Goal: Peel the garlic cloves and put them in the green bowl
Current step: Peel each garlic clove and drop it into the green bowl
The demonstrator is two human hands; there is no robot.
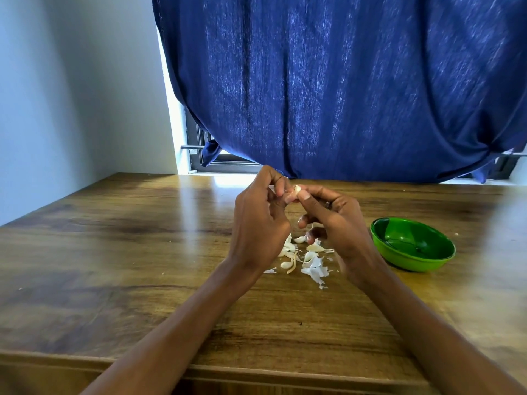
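Clove (297, 189) pinched between left hand (261, 220) and right hand (333, 218), both grips closed, raised for peeling; green bowl (412, 245) waits right.

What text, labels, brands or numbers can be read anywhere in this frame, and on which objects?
None: no readable text appears in this view.
green bowl: plain, no label or mark visible.
curtain: plain blue fabric, no print.
table: wood grain only.
garlic clove, pinched between left hand and right hand: unmarked.
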